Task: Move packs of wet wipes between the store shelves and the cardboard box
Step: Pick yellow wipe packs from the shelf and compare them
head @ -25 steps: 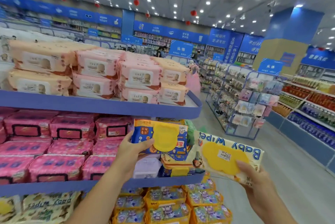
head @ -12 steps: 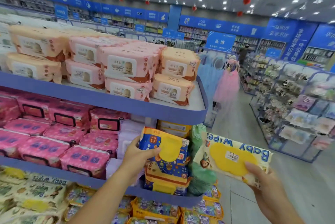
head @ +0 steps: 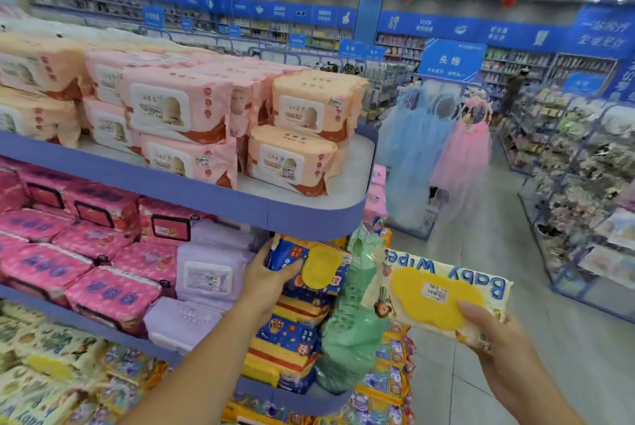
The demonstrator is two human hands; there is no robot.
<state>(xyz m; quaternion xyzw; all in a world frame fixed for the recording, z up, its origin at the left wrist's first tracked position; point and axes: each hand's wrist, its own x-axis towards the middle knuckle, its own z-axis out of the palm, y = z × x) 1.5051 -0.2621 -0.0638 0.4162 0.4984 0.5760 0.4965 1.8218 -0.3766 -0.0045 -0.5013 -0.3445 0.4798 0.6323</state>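
Holding two packs, one in each hand. The left hand (head: 266,282) curls round a blue pack (head: 316,268) at the right end of the middle shelf (head: 295,399), just above a stack (head: 288,338) of the same kind, maybe touching it. The right hand (head: 498,345) grips the Baby Wipes pack (head: 436,290) in the air past the shelf's end, with its long side pointing at the shelf. The left hand is nearer.
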